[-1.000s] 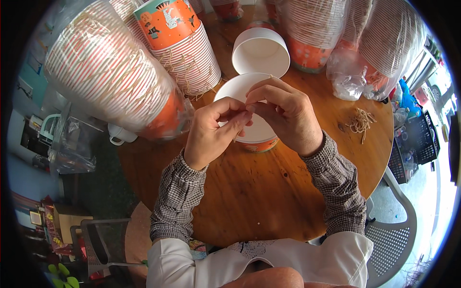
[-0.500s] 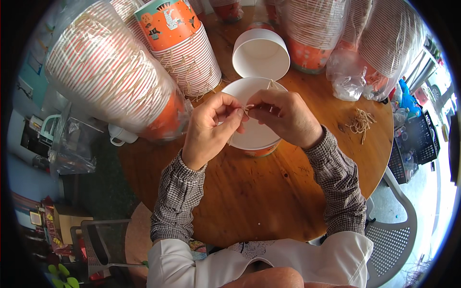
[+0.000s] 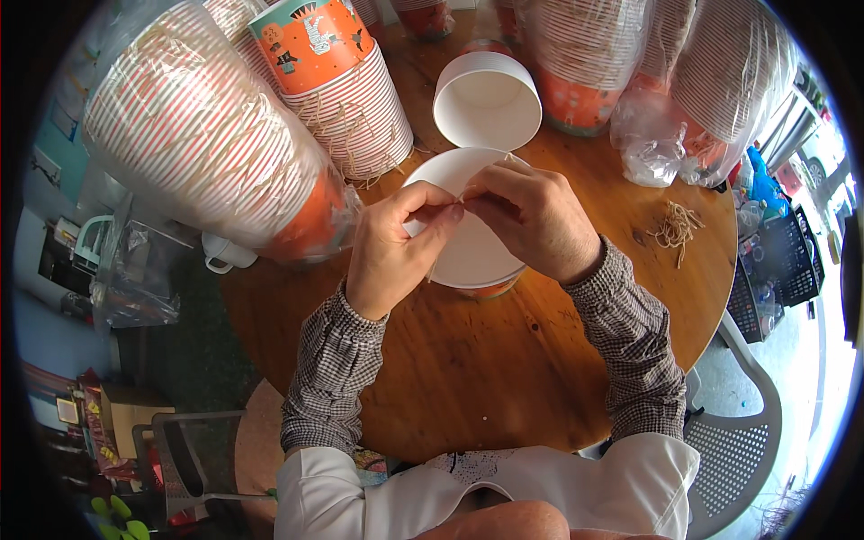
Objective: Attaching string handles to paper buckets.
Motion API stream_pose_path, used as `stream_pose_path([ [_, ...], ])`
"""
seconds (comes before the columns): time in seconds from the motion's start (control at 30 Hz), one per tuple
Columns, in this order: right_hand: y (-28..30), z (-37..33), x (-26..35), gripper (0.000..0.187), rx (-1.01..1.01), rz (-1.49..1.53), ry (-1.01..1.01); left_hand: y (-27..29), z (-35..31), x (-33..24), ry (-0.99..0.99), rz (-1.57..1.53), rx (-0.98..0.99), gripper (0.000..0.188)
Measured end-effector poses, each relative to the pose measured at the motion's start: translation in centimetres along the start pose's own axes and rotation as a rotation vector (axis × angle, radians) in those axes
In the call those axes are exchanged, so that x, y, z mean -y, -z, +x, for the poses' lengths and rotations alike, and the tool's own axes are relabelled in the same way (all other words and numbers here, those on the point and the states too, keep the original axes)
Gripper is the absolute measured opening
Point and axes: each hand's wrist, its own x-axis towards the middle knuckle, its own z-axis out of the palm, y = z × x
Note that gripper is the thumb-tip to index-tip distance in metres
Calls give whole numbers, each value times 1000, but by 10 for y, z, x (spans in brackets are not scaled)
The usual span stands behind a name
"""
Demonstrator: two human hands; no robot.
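A white-lined paper bucket (image 3: 475,256) with an orange printed outside stands on the round wooden table, its mouth facing me. Over its opening, my left hand (image 3: 396,247) and my right hand (image 3: 544,220) meet, each with thumb and forefinger pinched on a thin piece of tan twine (image 3: 462,197). Most of the twine is hidden by my fingers, so I cannot tell how it is looped. A bit of twine also shows at the bucket's far rim, by my right knuckles. Just behind, a second white-lined bucket (image 3: 487,103) lies tipped with its mouth toward me.
A plastic-wrapped bucket stack (image 3: 202,135) leans at the left, beside an unwrapped stack (image 3: 351,108) with twine hanging on it. More wrapped stacks (image 3: 589,54) stand at the back right. A small heap of loose twine (image 3: 677,225) lies on the table (image 3: 477,360) to the right.
My fingertips have closed tighter together, and less twine shows between them. The bucket under my hands sits slightly nearer to me in the picture.
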Motion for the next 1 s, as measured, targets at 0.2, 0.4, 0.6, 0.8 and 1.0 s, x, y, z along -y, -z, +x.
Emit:
stream_pose_path([
  [0.2,19,6,-16,9,-221,-165,2,1,-15,-2,-102,264,10,11],
  [0.4,49,9,-61,10,-308,-293,-39,3,-32,11,-221,398,36,8],
  [0.6,54,5,-74,11,-279,-271,-144,4,-30,17,-299,464,52,6],
  [0.8,54,-11,-58,9,-187,-101,-271,19,-39,23,-330,514,4,12],
  [1.0,50,-53,-42,9,129,72,-249,24,-50,26,-393,603,39,22],
])
